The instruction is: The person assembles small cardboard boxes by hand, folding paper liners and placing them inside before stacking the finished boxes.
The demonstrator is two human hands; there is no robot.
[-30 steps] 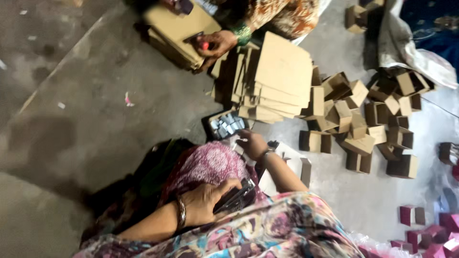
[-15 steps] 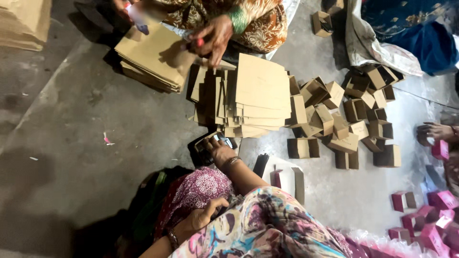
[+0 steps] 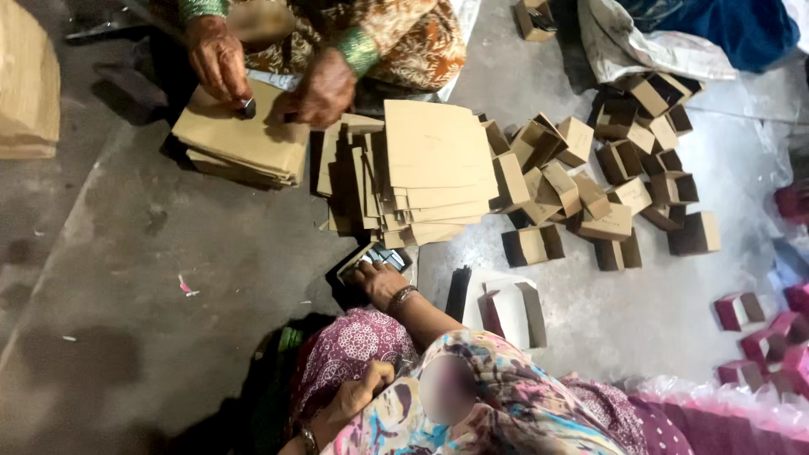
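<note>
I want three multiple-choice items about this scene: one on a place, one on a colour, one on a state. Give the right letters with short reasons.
1. Where does the right hand rest?
A. on a pink box
B. on the small tray
C. on the white sack

2. What colour are the small boxes at the lower right?
A. pink
B. green
C. yellow

3. How do the cards in the middle stack lie?
A. rolled up
B. folded into boxes
C. flat

Answers: 1 B, its fingers lie on the small tray below the cards. 2 A, the small boxes are pink. 3 C, the middle stack holds flat sheets.
</note>
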